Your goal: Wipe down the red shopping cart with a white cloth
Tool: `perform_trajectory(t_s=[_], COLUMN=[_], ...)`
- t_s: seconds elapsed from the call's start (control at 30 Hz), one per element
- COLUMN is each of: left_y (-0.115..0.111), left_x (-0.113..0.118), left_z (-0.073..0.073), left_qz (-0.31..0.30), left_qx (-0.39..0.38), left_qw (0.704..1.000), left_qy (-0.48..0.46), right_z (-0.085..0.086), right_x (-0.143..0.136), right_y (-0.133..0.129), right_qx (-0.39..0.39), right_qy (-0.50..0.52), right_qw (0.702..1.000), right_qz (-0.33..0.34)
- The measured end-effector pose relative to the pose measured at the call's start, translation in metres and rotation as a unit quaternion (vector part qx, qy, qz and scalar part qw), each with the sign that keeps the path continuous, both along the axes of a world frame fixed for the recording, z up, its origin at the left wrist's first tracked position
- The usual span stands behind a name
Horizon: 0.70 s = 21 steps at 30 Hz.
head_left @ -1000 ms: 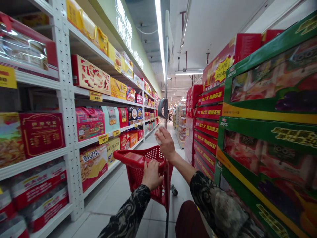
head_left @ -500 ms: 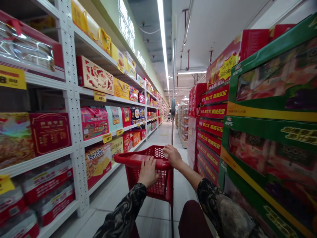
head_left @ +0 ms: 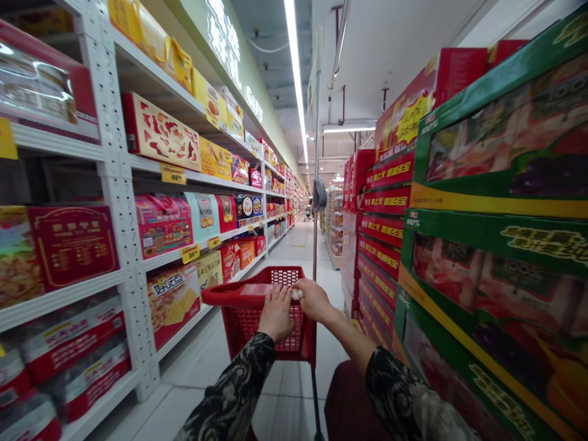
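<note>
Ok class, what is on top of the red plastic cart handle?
The left hand rests on the handle; the right hand holds a crumpled white wad at the handle's right end. The surface beneath them is covered.

One left hand (head_left: 276, 313), one right hand (head_left: 314, 300). Two patterned sleeves (head_left: 241, 370). One red shopping cart (head_left: 243, 297). One crumpled white item (head_left: 297, 294). One upright metal pole (head_left: 316, 141). At least three green fruit-picture boxes (head_left: 496, 282). At least five red cases (head_left: 384, 201). One teal bag (head_left: 201, 215). One cream-and-red box (head_left: 165, 131). Two lit ceiling strips (head_left: 296, 73). Shelved gift packs (head_left: 164, 223) and yellow price tags (head_left: 173, 174): many, exact count unclear.
</note>
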<state>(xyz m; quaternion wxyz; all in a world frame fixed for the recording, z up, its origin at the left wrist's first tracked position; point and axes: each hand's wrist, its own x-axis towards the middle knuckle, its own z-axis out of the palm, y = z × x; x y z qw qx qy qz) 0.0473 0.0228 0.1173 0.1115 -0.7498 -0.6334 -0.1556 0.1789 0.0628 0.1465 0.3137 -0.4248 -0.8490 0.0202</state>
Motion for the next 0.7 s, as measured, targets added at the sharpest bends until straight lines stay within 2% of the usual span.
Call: perform_trajectory(t_s=[0.13,0.27,0.37,0.47,0.6,0.7], left_y=[-0.001,-0.001,-0.001,0.0,-0.002,-0.004], left_x=[-0.017,-0.046,-0.059,-0.058,-0.051,-0.047], left_z=[0.004,0.006,0.005,0.004,0.007,0.009], left_qz=[-0.023,0.116,0.142,0.138,0.14,0.133], left_qx=[-0.002,0.019,0.012,0.002,-0.01,-0.016], left_qw=[1.0,0.993,0.989,0.99,0.99,0.99], left_qy=[0.007,-0.029,-0.029,-0.027,-0.031,-0.037], right_z=[-0.001,-0.001,-0.005,-0.013,-0.021,-0.022], right_x=[0.008,0.023,0.025,0.012,-0.01,-0.008], right_y=[0.002,0.015,0.02,0.017,0.003,0.001], right_qx=[-0.004,-0.015,-0.008,0.029,0.091,0.1], right_qy=[0.004,0.001,0.027,0.04,0.035,0.035], right_qw=[0.999,0.992,0.989,0.994,0.995,0.994], right_qz=[-0.047,-0.123,-0.144,-0.098,0.02,0.036])
